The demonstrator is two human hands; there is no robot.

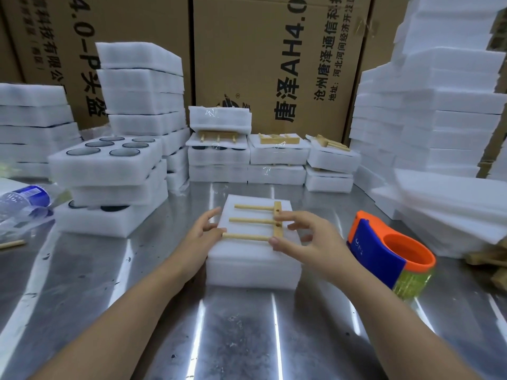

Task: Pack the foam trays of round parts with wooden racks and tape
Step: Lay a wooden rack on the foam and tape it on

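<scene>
White foam trays (pixel 253 267), stacked, sit on the steel counter (pixel 164 311) with the pale wooden three-dowel rack (pixel 258 221) flat on top. My left hand (pixel 201 234) touches the dowel tips, my right hand (pixel 312 237) the crossbar, fingers loosely straight, gripping nothing.

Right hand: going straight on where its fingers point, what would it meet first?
The wooden rack's crossbar; the right hand looks nearly on it, though actual contact is unclear.

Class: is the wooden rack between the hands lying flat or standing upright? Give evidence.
Lying flat: the wooden rack has its three dowels and crossbar resting along the top of the foam stack, none pointing up.
</scene>
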